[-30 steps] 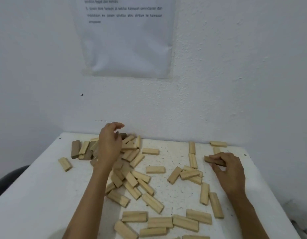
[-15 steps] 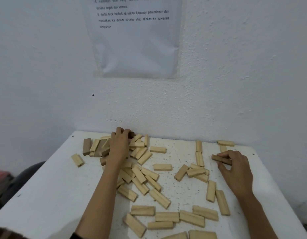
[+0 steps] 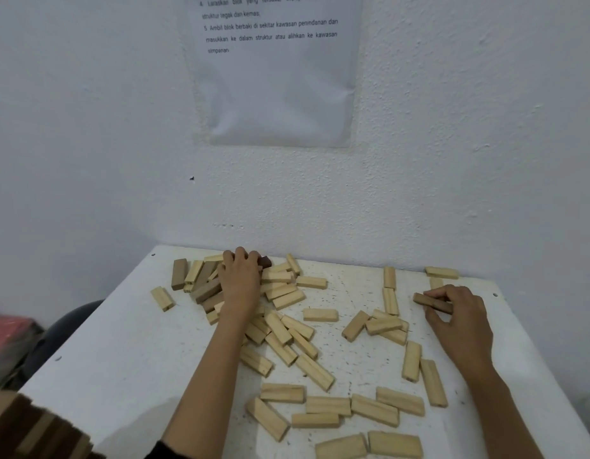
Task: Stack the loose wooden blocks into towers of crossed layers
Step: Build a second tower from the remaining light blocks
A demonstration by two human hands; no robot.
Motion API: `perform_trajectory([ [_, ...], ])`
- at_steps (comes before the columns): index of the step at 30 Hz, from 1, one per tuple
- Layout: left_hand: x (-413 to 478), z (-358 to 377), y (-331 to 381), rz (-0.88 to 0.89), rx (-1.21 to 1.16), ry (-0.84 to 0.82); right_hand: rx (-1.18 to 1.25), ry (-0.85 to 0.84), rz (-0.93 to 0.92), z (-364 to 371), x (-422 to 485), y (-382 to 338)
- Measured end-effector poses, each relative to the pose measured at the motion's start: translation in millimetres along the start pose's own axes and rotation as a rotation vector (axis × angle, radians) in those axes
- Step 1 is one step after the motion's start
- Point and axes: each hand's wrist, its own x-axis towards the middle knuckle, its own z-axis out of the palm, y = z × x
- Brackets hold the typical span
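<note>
Several loose wooden blocks (image 3: 320,315) lie scattered flat over the white table (image 3: 98,369); most are pale, a few are darker brown. My left hand (image 3: 241,279) lies on the pile at the back by the wall, fingers curled over a dark brown block (image 3: 265,261) whose end sticks out to the right. My right hand (image 3: 459,318) is at the right side and pinches a brown block (image 3: 431,302) between thumb and fingers, just above the tabletop. No tower stands anywhere in view.
A white wall (image 3: 452,160) rises directly behind the table, with a printed sheet (image 3: 273,71) taped to it. A stack of brown and pale blocks (image 3: 32,432) shows at the bottom left corner. A dark round seat (image 3: 61,329) sits left of the table.
My left hand came down from above the pile onto the blocks at the back and curled over the dark one. My right hand kept its brown block. The view shifted slightly.
</note>
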Motion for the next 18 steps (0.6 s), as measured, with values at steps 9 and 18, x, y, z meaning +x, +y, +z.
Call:
perform_trajectory([
  [9,3,-22,-33,-0.273,-0.262,0.236,-0.012,0.002,-0.010,0,0,0],
  [18,8,-23,-45,-0.307,-0.041,-0.037,0.018,0.026,-0.041,2,2,4],
])
